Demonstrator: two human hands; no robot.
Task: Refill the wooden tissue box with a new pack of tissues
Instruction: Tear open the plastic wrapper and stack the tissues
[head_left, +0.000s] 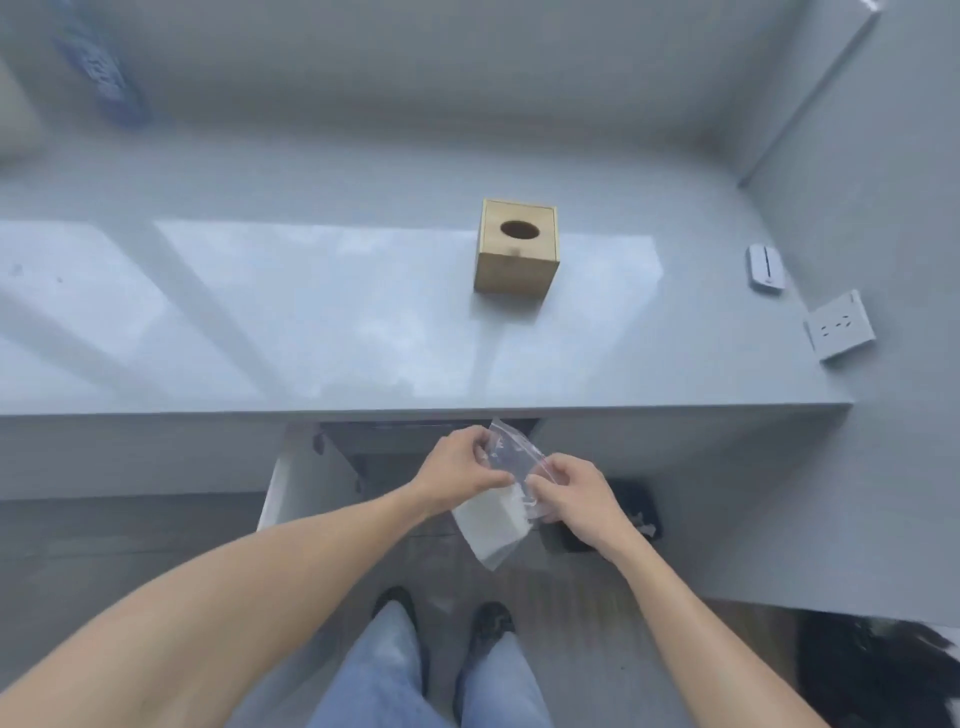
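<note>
- Both hands gripped the tissue pack (496, 525) below the desk (363, 322) edge: left hand (457, 475) and right hand (571, 501) each pinched its clear wrapper near the top.
- Wooden tissue box (517, 253) stood apart on the desk, untouched.
- Judgement: pull the film apart evenly, keeping the tissues squared.
- Fingertips and any wrapper seam were blurred; the box's interior was hidden.

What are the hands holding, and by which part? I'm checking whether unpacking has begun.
Both hands, left and right, hold the tissue pack by its clear wrapper's upper end.
</note>
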